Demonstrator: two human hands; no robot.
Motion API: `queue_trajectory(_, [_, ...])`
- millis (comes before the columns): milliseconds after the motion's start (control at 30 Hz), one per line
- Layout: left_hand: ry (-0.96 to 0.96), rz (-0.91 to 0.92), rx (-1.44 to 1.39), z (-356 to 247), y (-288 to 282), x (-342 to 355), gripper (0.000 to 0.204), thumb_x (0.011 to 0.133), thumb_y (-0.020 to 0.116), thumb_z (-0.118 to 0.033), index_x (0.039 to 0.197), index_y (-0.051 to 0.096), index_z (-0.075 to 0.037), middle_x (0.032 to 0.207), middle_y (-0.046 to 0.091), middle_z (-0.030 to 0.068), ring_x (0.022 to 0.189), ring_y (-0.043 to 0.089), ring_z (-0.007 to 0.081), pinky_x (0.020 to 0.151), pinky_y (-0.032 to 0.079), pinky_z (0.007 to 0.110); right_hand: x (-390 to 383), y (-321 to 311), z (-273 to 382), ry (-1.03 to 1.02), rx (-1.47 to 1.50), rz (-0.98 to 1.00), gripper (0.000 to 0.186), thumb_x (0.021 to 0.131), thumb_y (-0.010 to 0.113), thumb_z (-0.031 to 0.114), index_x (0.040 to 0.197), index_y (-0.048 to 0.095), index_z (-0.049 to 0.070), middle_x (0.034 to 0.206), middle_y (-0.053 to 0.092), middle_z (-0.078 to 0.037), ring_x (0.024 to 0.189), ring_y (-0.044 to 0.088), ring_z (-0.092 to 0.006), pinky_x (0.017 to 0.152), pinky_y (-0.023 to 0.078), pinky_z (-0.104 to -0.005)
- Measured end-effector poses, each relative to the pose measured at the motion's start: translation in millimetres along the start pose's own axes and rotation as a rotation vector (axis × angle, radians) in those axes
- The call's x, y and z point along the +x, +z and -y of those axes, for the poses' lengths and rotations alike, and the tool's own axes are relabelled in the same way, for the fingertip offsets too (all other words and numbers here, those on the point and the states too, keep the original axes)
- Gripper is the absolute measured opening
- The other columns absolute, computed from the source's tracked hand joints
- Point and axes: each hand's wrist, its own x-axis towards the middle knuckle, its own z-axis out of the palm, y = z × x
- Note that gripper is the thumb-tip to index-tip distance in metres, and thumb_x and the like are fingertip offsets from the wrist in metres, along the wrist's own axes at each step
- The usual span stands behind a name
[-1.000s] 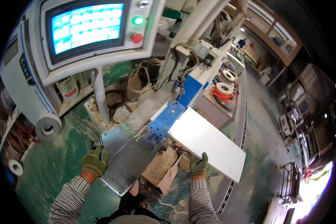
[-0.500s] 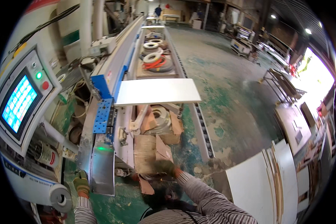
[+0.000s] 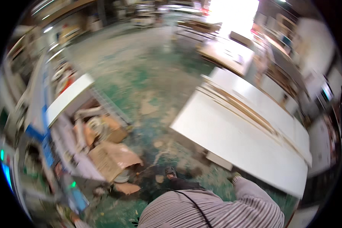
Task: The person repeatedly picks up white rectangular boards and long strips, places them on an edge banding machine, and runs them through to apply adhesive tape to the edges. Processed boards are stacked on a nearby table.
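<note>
My right hand (image 3: pixel 235 177), in an olive glove, is just beside the near edge of a large white board (image 3: pixel 231 133); whether it touches the board is hard to see. Its fingers are too small and smeared to read. At the lower left, my left hand (image 3: pixel 67 214) hangs by the metal plate (image 3: pixel 79 199) at the near end of the long machine, blurred by motion. Across the machine's side rail lies a white panel (image 3: pixel 70 98). Several long thin strips (image 3: pixel 243 110) rest on top of the large board.
An open cardboard box (image 3: pixel 106 159) with torn flaps and a roll of edge banding (image 3: pixel 97 127) sit beside the machine. A stacked pale sheet (image 3: pixel 226 57) is farther back, near the bright doorway. My shoe (image 3: pixel 170 172) stands on the green, worn floor (image 3: pixel 148 110).
My view has swung right, putting the machine at the left and the white boards ahead. My right hand has left the cardboard box and is now by the large board.
</note>
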Motion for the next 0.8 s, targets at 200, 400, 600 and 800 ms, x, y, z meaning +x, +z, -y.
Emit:
queue_trajectory(200, [0.575, -0.015, -0.284, -118.9, -9.0, -159.5, 0.044, 0.100, 0.054, -0.040, 0.124, 0.069, -0.007, 0.122, 0.069, 0.0187, 0.107, 0.067, 0.0342, 0.092, 0.053, 0.050, -53.3, 62.1, 28.5, -0.051, -0.060, 0.346, 0.065, 0.088, 0.068, 0.058, 0.134, 0.068, 0.011, 0.119, 0.074, -0.013, 0.100, 0.070, -0.0335, 0.090, 0.053, -0.0447])
queue_trajectory(400, [1.004, 0.711, -0.327, -221.8, -2.9, -350.1, 0.042, 0.099, 0.053, -0.038, 0.126, 0.068, -0.009, 0.123, 0.068, 0.0170, 0.109, 0.066, 0.0336, 0.092, 0.052, 0.051, -1.7, 42.1, 14.0, -0.110, -0.106, 0.405, 0.064, 0.093, 0.066, 0.049, 0.145, 0.058, 0.013, 0.146, 0.059, -0.011, 0.133, 0.055, -0.0300, 0.110, 0.044, -0.0423])
queue_trajectory(600, [1.153, 1.208, -0.028, -303.5, 4.0, -504.9, 0.040, 0.098, 0.053, -0.036, 0.127, 0.066, -0.011, 0.125, 0.067, 0.0153, 0.111, 0.065, 0.0331, 0.093, 0.052, 0.052, 97.2, -131.6, 9.5, 0.024, 0.273, 0.045, 0.070, 0.088, 0.073, 0.051, 0.139, 0.061, 0.005, 0.140, 0.061, -0.018, 0.129, 0.058, -0.0338, 0.111, 0.045, -0.0391])
queue_trajectory(800, [1.128, 1.307, 0.219, -380.7, 2.8, -618.7, 0.039, 0.097, 0.053, -0.034, 0.128, 0.065, -0.013, 0.126, 0.066, 0.0135, 0.112, 0.064, 0.0325, 0.094, 0.051, 0.054, 233.3, -327.6, 60.9, -0.035, 0.328, -0.223, 0.075, 0.081, 0.077, 0.047, 0.142, 0.057, 0.008, 0.136, 0.064, -0.018, 0.128, 0.060, -0.0329, 0.111, 0.045, -0.0381])
